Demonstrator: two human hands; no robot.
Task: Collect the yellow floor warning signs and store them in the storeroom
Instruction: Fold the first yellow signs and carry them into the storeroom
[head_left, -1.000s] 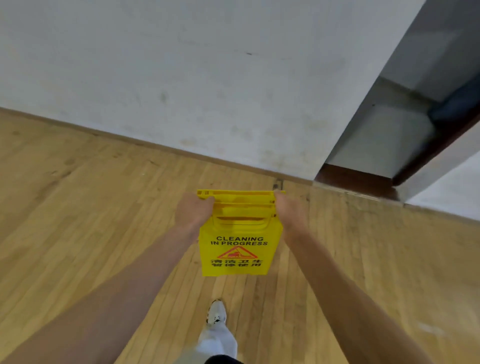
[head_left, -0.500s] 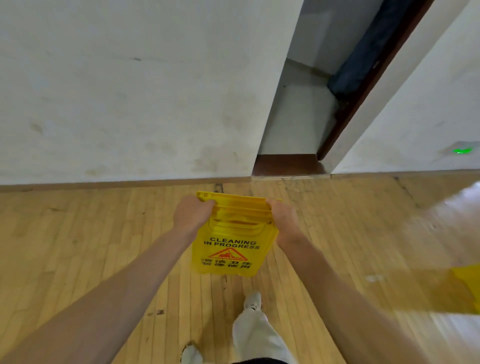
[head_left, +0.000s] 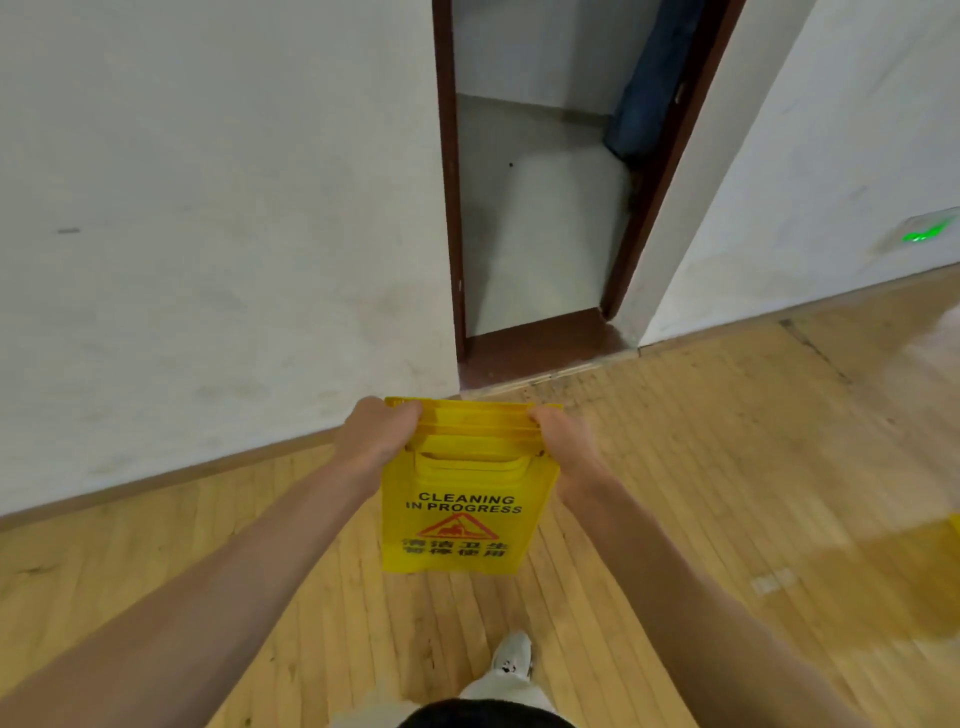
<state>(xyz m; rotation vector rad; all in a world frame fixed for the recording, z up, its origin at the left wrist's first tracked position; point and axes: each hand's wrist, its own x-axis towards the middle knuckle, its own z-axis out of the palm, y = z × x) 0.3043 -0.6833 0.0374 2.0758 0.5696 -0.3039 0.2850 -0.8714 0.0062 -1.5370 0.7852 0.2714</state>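
A stack of folded yellow floor warning signs (head_left: 460, 519) reading "CLEANING IN PROGRESS" hangs in front of me above the wooden floor. My left hand (head_left: 375, 439) grips the top left corner of the stack. My right hand (head_left: 563, 444) grips the top right corner. The signs hang upright, the printed face turned to me. Straight ahead, just beyond the signs, is an open doorway (head_left: 540, 208) with a dark brown frame and a grey floor inside.
A white wall (head_left: 218, 208) runs on the left of the doorway and another white wall (head_left: 810, 156) on its right. A dark brown threshold (head_left: 540, 348) crosses the doorway. A blue object (head_left: 644, 88) leans inside. A yellow edge (head_left: 955, 525) shows at the far right.
The view has swung to the right and closer to the doorway, which now stands straight ahead. Both hands keep the same hold on the signs.
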